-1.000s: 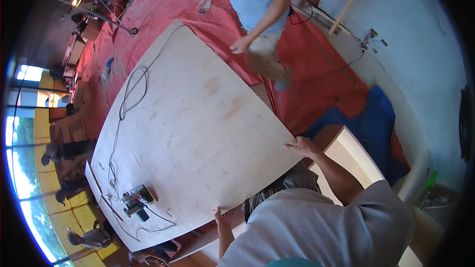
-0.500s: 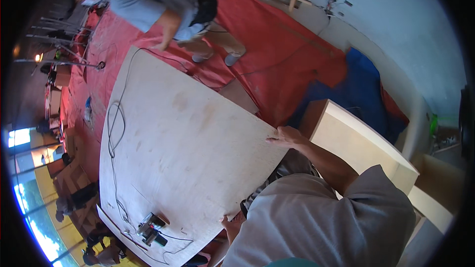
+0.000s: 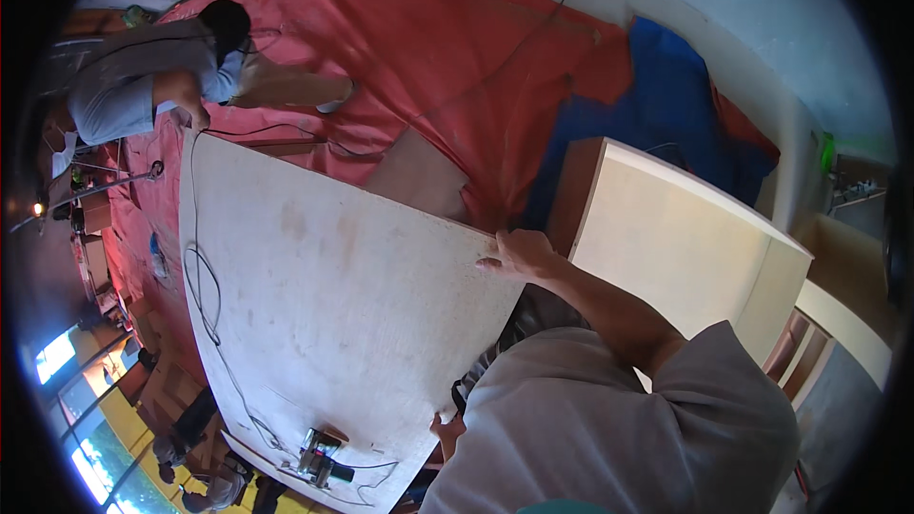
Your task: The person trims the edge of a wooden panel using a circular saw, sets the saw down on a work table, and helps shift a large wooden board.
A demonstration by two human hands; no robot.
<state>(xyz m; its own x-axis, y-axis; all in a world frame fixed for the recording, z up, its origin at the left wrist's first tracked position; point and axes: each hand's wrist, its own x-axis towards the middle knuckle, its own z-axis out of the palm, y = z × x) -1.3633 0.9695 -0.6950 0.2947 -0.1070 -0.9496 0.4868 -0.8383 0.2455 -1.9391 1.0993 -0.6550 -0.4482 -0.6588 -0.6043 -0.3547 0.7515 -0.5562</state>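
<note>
A large pale plywood board (image 3: 362, 266) lies before me, bare wood with a few brownish stains. At its right corner my right hand (image 3: 519, 255) is closed over the edge, thumb on top and fingers underneath, mostly hidden. Further down the near edge my left hand (image 3: 447, 428) grips the board too, partly covered by my body. On the board's lower end sits a corded power tool (image 3: 322, 459) with a dark body and metal parts. Its black cord (image 3: 211, 300) loops along the left side. A co-worker's hand (image 3: 197, 117) is at the far corner.
A bending co-worker (image 3: 143, 76) stands beyond the board. Red sheeting (image 3: 428, 48) and a blue sheet (image 3: 609, 148) cover the floor. Close to my right arm stands an open pale wooden box (image 3: 681, 238). A brown panel (image 3: 416, 171) lies past the board's far edge.
The co-worker has moved left and bent down, with a hand now at the board's far corner. The view has shifted. Both my hands keep their grip on the board's edge.
</note>
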